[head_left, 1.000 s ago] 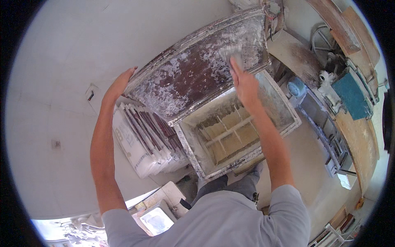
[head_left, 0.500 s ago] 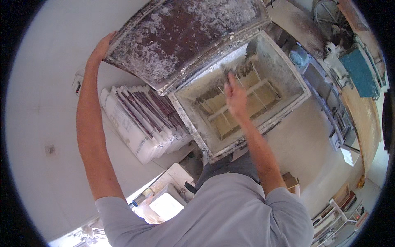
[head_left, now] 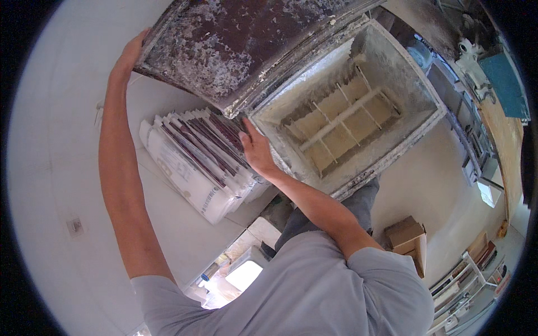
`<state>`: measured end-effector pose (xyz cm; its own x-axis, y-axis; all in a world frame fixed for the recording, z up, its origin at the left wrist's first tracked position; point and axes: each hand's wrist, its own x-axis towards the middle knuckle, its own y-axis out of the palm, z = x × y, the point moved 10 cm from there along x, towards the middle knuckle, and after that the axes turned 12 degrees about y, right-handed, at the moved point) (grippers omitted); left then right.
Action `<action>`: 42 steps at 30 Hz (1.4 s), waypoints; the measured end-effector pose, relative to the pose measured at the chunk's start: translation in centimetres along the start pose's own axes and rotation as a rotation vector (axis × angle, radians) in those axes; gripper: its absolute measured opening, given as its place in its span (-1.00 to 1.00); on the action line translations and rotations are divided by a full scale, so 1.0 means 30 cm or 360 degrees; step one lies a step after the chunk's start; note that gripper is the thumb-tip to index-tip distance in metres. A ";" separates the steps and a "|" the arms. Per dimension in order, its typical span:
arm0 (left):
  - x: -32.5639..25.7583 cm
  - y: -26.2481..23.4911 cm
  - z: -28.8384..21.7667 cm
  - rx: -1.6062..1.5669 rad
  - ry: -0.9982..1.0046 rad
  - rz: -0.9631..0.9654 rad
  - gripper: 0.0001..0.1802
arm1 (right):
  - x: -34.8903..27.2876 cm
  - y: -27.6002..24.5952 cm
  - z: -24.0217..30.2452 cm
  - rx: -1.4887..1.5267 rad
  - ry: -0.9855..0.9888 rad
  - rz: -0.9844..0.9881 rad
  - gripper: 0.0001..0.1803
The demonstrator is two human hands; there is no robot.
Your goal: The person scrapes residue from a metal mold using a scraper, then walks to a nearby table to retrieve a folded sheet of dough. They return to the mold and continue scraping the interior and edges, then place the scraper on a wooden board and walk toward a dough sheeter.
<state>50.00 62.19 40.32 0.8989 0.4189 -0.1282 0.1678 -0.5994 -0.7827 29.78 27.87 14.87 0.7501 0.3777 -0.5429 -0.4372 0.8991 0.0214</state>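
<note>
A large worn lid (head_left: 224, 50), dark brown with flaking whitish patches, stands raised on the far side of a box. My left hand (head_left: 130, 56) grips its left edge, the fingers partly hidden behind it. The box (head_left: 414, 73) is deep and grey, dusted with powder. Inside lies a pale frame (head_left: 342, 122) of one long bar and several thin crossbars, over a yellowish bottom. My right hand (head_left: 258, 150) is at the box's left corner, just below the lid's lower corner, fingers apart. Whether it touches the box rim or the stack beside it I cannot tell.
A leaning stack of white sacks and dark brown sheets (head_left: 196, 162) stands left of the box. A cardboard box (head_left: 406, 238) sits on the floor at the right. Farther right are a teal machine part (head_left: 504, 84), a wooden board (head_left: 496, 151) and a white rack (head_left: 471, 274).
My right hand has moved out of the box interior, leftward and down to the box's left corner. The left hand stays on the raised lid. The view has shifted slightly.
</note>
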 end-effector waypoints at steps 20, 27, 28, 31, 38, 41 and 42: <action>-0.016 -0.015 -0.010 -0.0091 0.0069 -0.0065 -0.28 | 0.334 -0.377 0.218 0.0127 -0.0231 -0.0873 -0.36; 0.013 0.004 -0.015 -0.0139 0.0118 -0.0019 -0.30 | 0.335 -0.569 0.254 -0.0058 -0.0537 -0.0996 -0.41; 0.006 0.011 -0.028 -0.0178 0.0154 -0.0017 -0.31 | 0.288 -0.485 0.162 0.0138 -0.0367 -0.0765 -0.39; -0.022 0.009 -0.065 -0.0105 0.0238 -0.0054 -0.32 | 0.084 -0.223 -0.047 0.0763 -0.0093 -0.0352 -0.34; -0.015 0.020 -0.060 -0.0074 0.0152 0.0000 -0.32 | -0.174 -0.015 0.048 0.0500 -0.0374 0.0014 -0.33; -0.003 0.016 -0.061 -0.0110 0.0184 -0.0019 -0.32 | -0.098 -0.224 0.210 0.0422 -0.0328 -0.0434 -0.34; -0.006 0.012 -0.060 -0.0088 0.0181 -0.0036 -0.32 | -0.051 -0.332 0.285 0.0426 -0.0395 -0.0573 -0.35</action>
<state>50.64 60.68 41.17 0.9342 0.3547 -0.0387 0.2078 -0.6289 -0.7492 37.23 20.23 22.68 0.9392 0.0455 -0.3404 -0.0114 0.9948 0.1015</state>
